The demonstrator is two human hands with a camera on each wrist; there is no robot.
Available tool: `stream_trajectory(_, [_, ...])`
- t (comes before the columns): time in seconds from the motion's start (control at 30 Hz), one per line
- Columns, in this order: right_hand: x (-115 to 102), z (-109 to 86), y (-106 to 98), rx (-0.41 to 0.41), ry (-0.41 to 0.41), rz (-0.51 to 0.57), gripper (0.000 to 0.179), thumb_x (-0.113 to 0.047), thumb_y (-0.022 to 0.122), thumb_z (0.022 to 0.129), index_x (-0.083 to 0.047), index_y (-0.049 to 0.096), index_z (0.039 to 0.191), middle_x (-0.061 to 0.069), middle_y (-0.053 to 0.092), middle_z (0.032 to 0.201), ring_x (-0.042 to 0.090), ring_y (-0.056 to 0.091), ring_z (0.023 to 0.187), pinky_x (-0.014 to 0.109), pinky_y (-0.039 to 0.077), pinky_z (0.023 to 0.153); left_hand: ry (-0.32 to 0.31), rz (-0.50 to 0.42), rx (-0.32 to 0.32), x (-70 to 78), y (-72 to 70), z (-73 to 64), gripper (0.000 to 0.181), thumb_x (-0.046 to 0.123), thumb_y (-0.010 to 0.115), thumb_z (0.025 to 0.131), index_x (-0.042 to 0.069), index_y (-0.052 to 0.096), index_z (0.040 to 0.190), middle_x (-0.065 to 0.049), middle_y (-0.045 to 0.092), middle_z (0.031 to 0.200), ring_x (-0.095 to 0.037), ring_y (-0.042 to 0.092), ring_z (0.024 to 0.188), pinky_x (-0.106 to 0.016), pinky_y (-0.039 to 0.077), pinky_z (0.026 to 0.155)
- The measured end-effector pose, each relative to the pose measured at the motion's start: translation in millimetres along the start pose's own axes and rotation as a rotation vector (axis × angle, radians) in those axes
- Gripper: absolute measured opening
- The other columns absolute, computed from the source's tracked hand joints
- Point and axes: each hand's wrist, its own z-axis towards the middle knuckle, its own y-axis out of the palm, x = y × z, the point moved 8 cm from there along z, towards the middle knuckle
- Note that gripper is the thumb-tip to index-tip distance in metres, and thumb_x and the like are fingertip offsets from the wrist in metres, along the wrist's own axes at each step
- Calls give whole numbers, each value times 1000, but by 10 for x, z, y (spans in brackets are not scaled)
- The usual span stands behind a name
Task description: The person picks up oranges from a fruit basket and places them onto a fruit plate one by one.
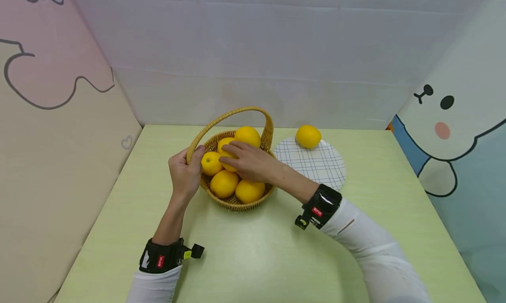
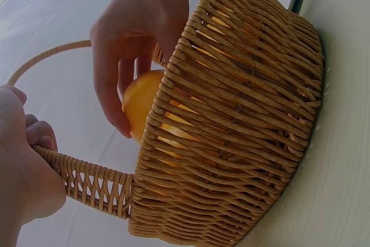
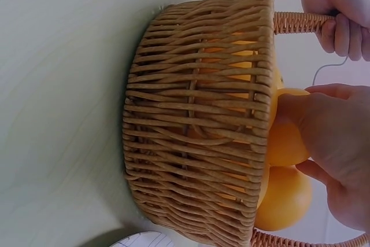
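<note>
A woven wicker basket with a tall arched handle stands on the table, holding several yellow lemons. My left hand grips the handle low on its left side, the fingers wrapped round it. Over the middle of the basket, my right hand has its fingers curled round one lemon among the others. The right wrist view shows the thumb and fingers on that lemon, with another lemon beside it. The hand hides part of the fruit in the head view.
A round white cloth with a blue grid lies right of the basket, partly under my right forearm. One lemon sits on its back edge. A pale wall rises behind the table, with decorated panels at both sides.
</note>
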Motion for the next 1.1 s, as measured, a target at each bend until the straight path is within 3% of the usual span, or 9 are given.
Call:
stream_trajectory(0.17, [9,-33,-22,-25,8,40,43,-7,73,107,-10,67,150,19,61,160,38,61,146,46,51,129,2,4,-3,-6,5,2,53,16,66,111,-5,51,65,11,41,51,-2,35,42,-17,26,39])
stream_trajectory(0.33, [12,-64,-59,-23,14,90,51,-8,80,103,-9,65,152,20,59,162,39,59,150,47,49,130,10,11,-4,-9,6,4,52,16,66,111,6,50,63,10,41,50,-3,34,41,-17,25,40])
stream_trajectory(0.43, [1,-85,-120,22,4,133,52,-8,83,101,-7,66,150,22,60,160,39,60,148,48,51,128,11,12,-2,-17,6,7,52,17,66,111,7,50,62,10,41,51,-2,35,42,-17,25,40])
stream_trajectory(0.73, [-44,-169,-347,200,-27,255,55,-16,89,98,-5,65,147,25,63,156,41,63,145,49,55,124,8,14,-3,-29,6,11,54,18,67,111,-6,50,65,11,42,50,-2,35,41,-17,25,39])
stream_trajectory(1.1, [-28,-311,-438,404,41,449,61,-21,95,91,-3,70,143,24,66,151,37,70,135,42,64,110,9,17,0,-47,15,18,54,18,67,111,-7,51,65,11,44,51,-1,37,42,-16,28,40])
